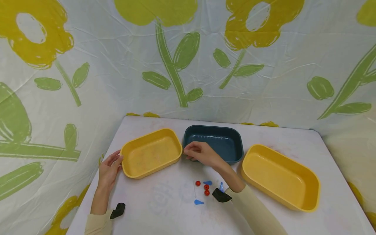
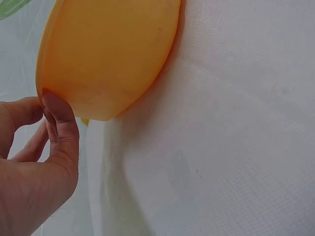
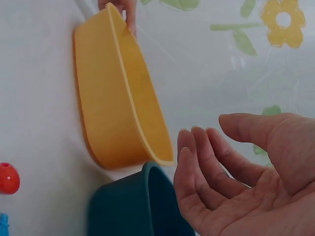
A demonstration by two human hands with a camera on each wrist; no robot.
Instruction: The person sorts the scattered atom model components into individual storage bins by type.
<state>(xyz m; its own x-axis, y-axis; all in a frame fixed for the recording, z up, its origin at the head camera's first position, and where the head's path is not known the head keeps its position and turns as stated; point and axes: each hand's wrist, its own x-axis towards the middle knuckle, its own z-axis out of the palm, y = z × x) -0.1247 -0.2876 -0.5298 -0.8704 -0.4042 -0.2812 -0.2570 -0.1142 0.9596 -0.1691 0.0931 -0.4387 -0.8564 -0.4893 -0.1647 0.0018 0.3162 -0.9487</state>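
Observation:
At the left end of the left yellow basin (image 1: 152,156), my left hand (image 1: 108,171) grips the rim. In the left wrist view, the thumb and fingers of that hand (image 2: 44,152) pinch the basin's wall (image 2: 108,54) from both sides. My right hand (image 1: 202,153) hovers between this basin and the dark teal basin (image 1: 220,140), over the teal one's near left corner. Its fingers are loosely curled with the thumb apart, and the right wrist view shows nothing between them. On the table below lie several red beads (image 1: 207,193) and small blue drop-shaped pieces (image 1: 198,202).
Another yellow basin (image 1: 279,176) sits slanted on the right side of the white table (image 1: 164,209). A flower-printed cloth (image 1: 117,65) hangs behind and beside the table. Black straps (image 1: 221,195) sit at both wrists.

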